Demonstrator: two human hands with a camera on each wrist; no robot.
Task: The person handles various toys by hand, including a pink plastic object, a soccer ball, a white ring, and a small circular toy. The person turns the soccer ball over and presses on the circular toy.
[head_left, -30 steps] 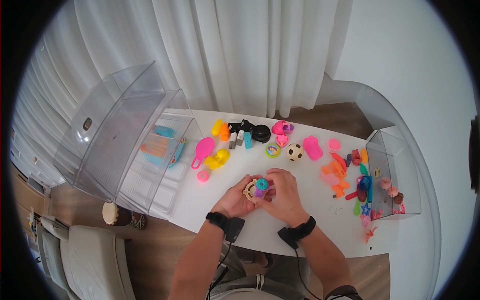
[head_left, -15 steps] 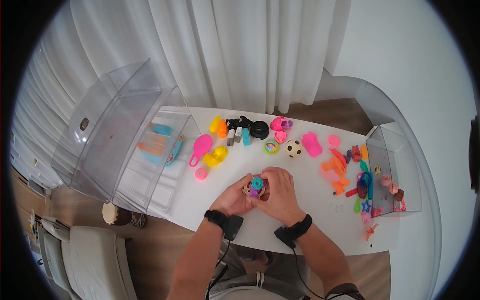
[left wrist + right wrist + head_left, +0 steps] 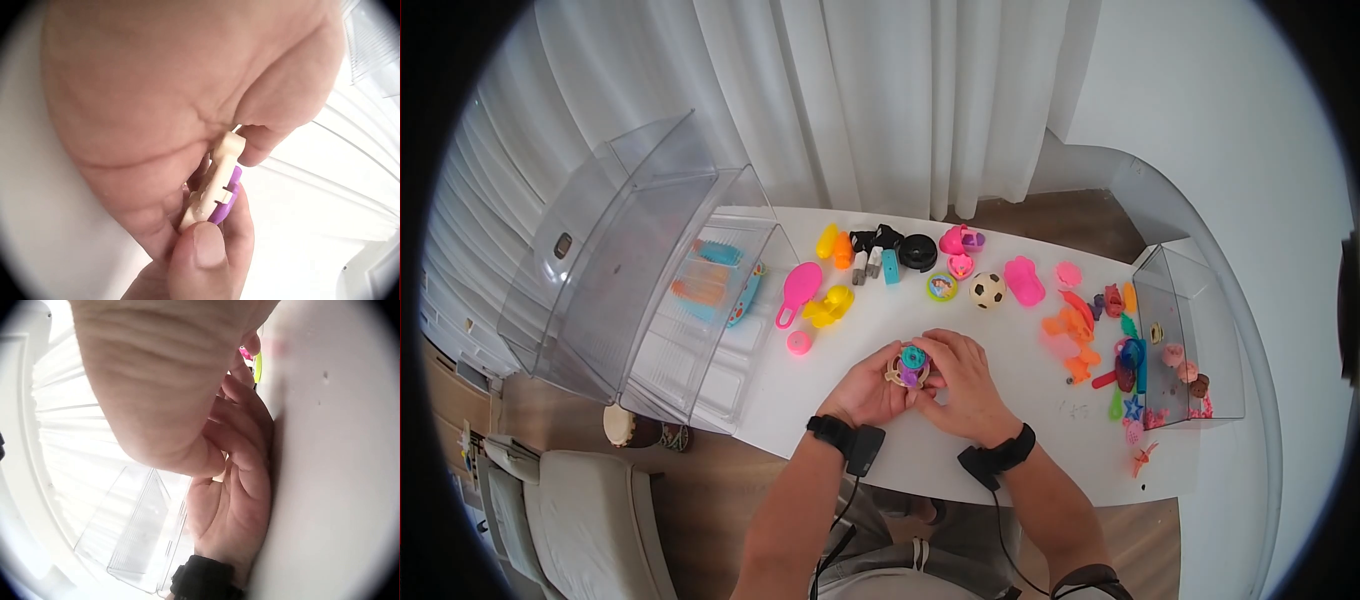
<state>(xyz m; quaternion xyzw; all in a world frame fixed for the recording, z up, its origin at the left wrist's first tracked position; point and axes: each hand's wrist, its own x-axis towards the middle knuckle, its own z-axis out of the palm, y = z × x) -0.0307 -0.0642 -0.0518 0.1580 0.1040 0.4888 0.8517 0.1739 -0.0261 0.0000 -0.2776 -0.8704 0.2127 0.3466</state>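
Observation:
A small cream ring-shaped toy [image 3: 893, 376] with teal and purple parts is held between both hands over the white table [image 3: 850, 450]. My left hand [image 3: 866, 389] grips its left side, and in the left wrist view the cream edge [image 3: 219, 181] and a purple piece [image 3: 229, 199] show below the palm [image 3: 187, 81]. From the right, my right hand [image 3: 968, 392] pinches the toy, its thumb on the near edge. In the right wrist view my right hand [image 3: 162, 394] covers nearly all of the toy.
A large clear bin [image 3: 615, 240] stands at the left, a clear box [image 3: 1200, 400] at the right. Along the table's back lie a pink paddle [image 3: 802, 286], yellow toy [image 3: 830, 306], black round item [image 3: 918, 252], toy football [image 3: 987, 290] and pink tray [image 3: 1025, 281]. Several colourful toys lie near the box.
The cream toy has turned a little between the fingers, and its teal part has moved slightly left and up. Both hands stay on it.

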